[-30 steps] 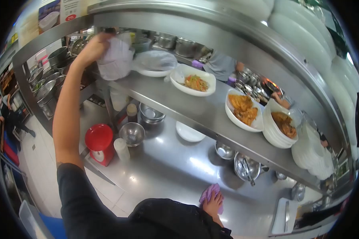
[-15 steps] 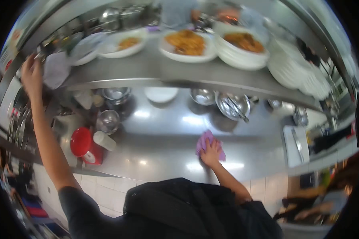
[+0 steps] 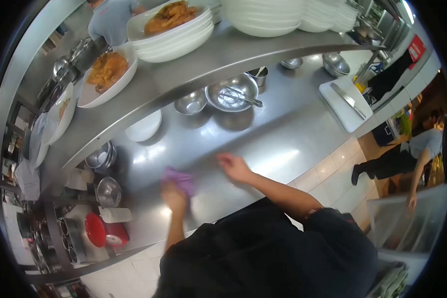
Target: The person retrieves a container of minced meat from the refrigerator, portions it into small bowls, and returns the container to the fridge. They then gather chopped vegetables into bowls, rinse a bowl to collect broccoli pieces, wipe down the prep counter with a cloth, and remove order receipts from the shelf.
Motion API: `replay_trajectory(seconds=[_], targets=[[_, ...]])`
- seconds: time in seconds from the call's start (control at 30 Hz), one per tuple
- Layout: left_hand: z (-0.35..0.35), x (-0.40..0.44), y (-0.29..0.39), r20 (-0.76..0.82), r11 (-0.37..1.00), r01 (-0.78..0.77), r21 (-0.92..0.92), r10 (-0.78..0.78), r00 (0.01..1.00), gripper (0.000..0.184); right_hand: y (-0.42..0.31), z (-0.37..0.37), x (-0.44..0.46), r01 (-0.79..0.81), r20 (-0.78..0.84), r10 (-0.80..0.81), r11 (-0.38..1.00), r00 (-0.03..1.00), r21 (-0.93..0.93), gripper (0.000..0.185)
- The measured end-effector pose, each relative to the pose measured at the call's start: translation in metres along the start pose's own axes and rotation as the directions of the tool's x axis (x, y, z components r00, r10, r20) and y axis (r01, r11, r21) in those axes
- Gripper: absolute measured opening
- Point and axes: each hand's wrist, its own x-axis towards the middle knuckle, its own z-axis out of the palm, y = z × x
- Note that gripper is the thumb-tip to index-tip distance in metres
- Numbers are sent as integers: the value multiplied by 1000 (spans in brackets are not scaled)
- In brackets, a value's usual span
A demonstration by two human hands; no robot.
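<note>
A purple cloth lies bunched on the steel counter. My left hand, blurred by motion, is on the cloth's near edge and grips it. To the right, my right hand is just above the counter, its fingers loosely curled, with nothing visible in them. Beyond the hands stand a steel bowl and a larger steel bowl with tongs lying across it. A white plate sits farther back, left of the bowls.
An overhead steel shelf carries stacked white dishes and a dish of fried food. A red scale and white bottle stand at left. A knife rests on a white board. A person is at right.
My left hand has come down from the shelf's left end to the cloth. The cloth has moved left, and my right hand has let go of it. The view has turned right.
</note>
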Motion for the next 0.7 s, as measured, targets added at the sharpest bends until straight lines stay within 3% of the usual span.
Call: replay_trajectory(seconds=[0.03, 0.07, 0.1, 0.17, 0.2, 0.27, 0.3, 0.37, 0.4, 0.43, 0.47, 0.5, 0.53, 0.57, 0.63, 0.67, 0.7], targets=[[-21, 24, -18, 65, 983, 172, -60, -168, 984, 57, 9, -30, -13, -41, -37, 41, 999, 998, -14, 29], [-36, 42, -43, 7, 982, 187, -32, -187, 982, 55, 20, -57, -28, -81, -89, 79, 996, 993, -23, 28], [-14, 57, -96, -190, 981, 67, 180, -33, 981, 53, 37, -79, -46, -119, -170, 125, 992, 978, 44, 25], [18, 116, -161, -36, 924, 368, -107, -373, 927, 43, 46, -121, -87, -251, -306, 264, 964, 915, 82, 25], [16, 143, -151, 33, 861, 467, -201, -470, 882, 44, 46, -139, -105, -294, -355, 300, 953, 886, 70, 25], [0, 174, -80, 24, 882, 392, -260, -400, 916, 46, 61, -164, -131, -380, -404, 395, 917, 825, 121, 20], [1, 178, -40, 13, 900, 332, -282, -343, 939, 47, 58, -175, -135, -411, -391, 472, 881, 790, 234, 15], [21, 162, 52, -24, 935, 188, -300, -204, 979, 49, 95, -190, -136, -383, -412, 459, 888, 787, 256, 14], [56, 146, 90, -212, 991, 12, -137, -42, 976, 52, 99, -204, -125, -334, -420, 389, 921, 820, 202, 13], [70, 126, 153, -152, 929, -116, -352, 66, 986, 58, 102, -211, -116, -289, -427, 329, 944, 842, 158, 12], [49, 112, 237, 57, 888, -99, -449, 138, 989, 59, 103, -222, -100, -298, -429, 328, 945, 842, 137, 13], [94, 82, 283, 182, 964, -97, -249, 145, 973, 60, 101, -229, -85, -307, -439, 347, 938, 829, 162, 13], [90, 65, 347, 202, 940, -162, -300, 229, 952, 54, 98, -238, -66, -236, -455, 294, 955, 841, 182, 13], [109, 56, 384, 290, 829, -163, -535, 361, 886, 29, 95, -251, -45, -161, -468, 234, 968, 852, 191, 14], [130, 58, 424, 284, 537, -70, -840, 547, 788, 27, 87, -282, -4, -122, -495, 216, 969, 841, 216, 15], [134, 71, 418, 552, 355, 430, -830, 403, 730, 23, 97, -301, 14, -115, -489, 204, 972, 848, 207, 15], [131, 92, 404, 582, 261, 527, -809, 226, 781, 22, 113, -322, 35, -90, -499, 170, 980, 850, 180, 15]])
